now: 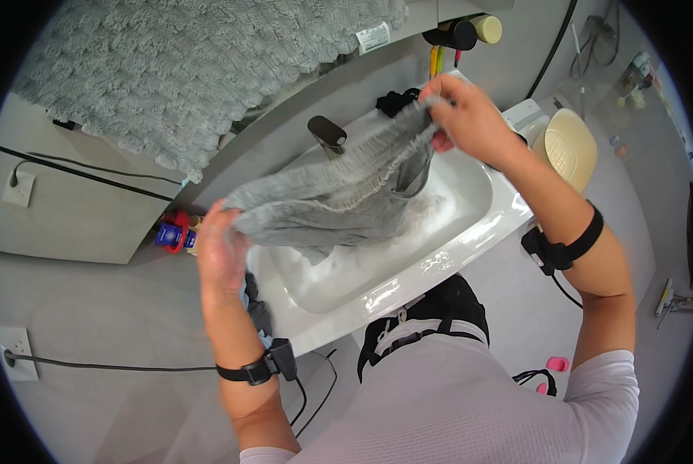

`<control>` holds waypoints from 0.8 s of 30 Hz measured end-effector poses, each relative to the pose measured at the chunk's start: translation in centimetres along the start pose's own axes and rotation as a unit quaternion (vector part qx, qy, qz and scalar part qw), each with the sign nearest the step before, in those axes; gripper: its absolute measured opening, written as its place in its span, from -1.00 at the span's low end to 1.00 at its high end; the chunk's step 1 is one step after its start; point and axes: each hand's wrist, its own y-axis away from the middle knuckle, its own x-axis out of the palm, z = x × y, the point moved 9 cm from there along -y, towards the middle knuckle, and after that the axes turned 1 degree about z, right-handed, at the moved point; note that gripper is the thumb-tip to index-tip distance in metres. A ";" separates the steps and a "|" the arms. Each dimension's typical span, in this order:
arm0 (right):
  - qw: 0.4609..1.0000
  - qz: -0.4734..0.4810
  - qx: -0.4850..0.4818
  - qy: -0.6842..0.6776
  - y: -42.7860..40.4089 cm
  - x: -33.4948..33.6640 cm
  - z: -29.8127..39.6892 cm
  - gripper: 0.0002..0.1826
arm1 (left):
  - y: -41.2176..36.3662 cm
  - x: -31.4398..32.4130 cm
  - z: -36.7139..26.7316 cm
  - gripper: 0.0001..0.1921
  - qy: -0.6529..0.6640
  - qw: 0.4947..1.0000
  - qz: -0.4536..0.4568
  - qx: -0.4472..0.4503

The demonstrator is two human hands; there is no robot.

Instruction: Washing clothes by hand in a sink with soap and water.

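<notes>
A grey cloth garment with a gathered elastic waistband (323, 191) is stretched between my two hands above a white washbasin (375, 284). My left hand (224, 249) grips one end of the band at the basin's left side. At the other end, my right hand (462, 116) pinches the band, near the back right of the basin. The garment's lower folds hang down into the bowl, where whitish suds and brownish marks show. Behind the cloth stands a dark faucet (327, 134), its lower part hidden by the fabric.
Black cloth (396, 103) lies on the basin's back ledge. A grey textured towel or mat (207, 64) hangs over the mirror. To the right is a cream plastic basin (568, 151). Dark clothing (258, 307) sits by the basin's left end. A power cord (120, 365) runs from a wall socket.
</notes>
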 end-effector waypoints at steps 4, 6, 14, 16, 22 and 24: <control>0.981 -0.002 -0.105 0.166 0.3 1.3 -9.6 -0.60 | -2.0 -2.1 10.6 -0.66 -0.143 0.984 0.030 -0.099; 0.977 -0.004 -0.066 0.205 0.7 2.2 -15.9 -0.58 | -2.9 -3.0 16.9 -0.74 -0.230 0.961 0.041 -0.151; 0.868 0.252 0.135 0.406 2.4 15.3 -26.6 -0.48 | -5.9 -3.5 36.8 -0.51 -0.582 0.802 0.130 -0.037; 0.732 0.320 0.125 0.588 3.8 15.0 -30.7 -0.37 | -4.4 2.6 39.4 -0.44 -0.608 0.770 0.144 -0.128; 0.735 0.392 0.279 0.478 4.0 16.3 -37.6 -0.37 | -4.4 5.2 44.0 -0.33 -0.667 0.681 0.243 -0.183; 0.725 0.404 0.291 0.476 4.0 16.7 -38.8 -0.37 | -4.0 5.9 47.1 -0.39 -0.799 0.462 0.361 -0.135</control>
